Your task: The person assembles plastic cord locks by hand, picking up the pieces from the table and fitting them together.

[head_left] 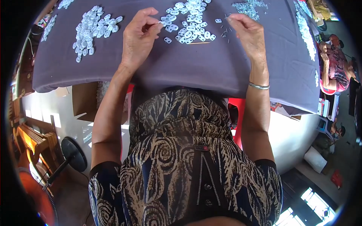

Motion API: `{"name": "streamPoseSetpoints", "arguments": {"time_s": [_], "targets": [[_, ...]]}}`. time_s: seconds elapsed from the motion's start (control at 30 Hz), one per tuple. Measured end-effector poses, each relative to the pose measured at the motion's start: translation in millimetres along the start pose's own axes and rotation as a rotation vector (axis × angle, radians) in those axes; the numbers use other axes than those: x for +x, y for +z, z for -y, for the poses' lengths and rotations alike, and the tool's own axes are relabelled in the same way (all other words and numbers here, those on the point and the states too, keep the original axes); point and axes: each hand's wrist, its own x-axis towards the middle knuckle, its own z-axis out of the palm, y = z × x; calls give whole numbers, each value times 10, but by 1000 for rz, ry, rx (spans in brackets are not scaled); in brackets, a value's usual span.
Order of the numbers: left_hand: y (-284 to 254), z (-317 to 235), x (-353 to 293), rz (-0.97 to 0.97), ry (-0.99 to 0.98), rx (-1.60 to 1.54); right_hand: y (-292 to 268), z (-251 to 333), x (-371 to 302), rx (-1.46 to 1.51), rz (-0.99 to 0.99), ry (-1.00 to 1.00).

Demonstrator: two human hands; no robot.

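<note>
My left hand (141, 32) is raised over the dark cloth, with thumb and forefinger pinching a small white plastic piece (162, 23). To its right lies a pile of similar white oval pieces (192, 28), each with two holes. My right hand (249, 34) has its thumb and forefinger together beside a few loose small screws (224, 33); what sits at its fingertips is too small to make out. A single white piece (218, 21) lies between the hands. Beyond the right hand is a heap of small metal screws (249, 8).
A cloth-covered table (181, 69) spans the front. Another heap of white oval pieces (92, 30) lies left, and more white parts (306, 34) line the right edge. A thin wooden stick (198, 43) lies near the middle pile. Another person (335, 64) sits at far right.
</note>
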Motion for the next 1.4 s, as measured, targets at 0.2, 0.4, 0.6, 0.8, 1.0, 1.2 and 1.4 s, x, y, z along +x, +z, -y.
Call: {"name": "streamPoseSetpoints", "arguments": {"time_s": [0.2,0.4,0.6,0.8,1.0,1.2,1.4], "targets": [[-24,28,-6,-9,-26,22,102,70,-77,-369,228,-202],[115,22,-48,-11,25,-60,224,107,-140,-580,287,-320],[224,-72,-132,50,-9,-98,337,225,-203,-587,327,-248],[300,-172,-182,114,-62,-128,375,206,-219,-569,318,-355],[341,-191,-223,189,-108,-137,400,272,-213,-211,298,-180],[377,-217,-249,224,-91,-130,458,379,-253,149,396,-3],[368,-230,-259,267,-61,-50,483,404,-269,196,387,98]]}}
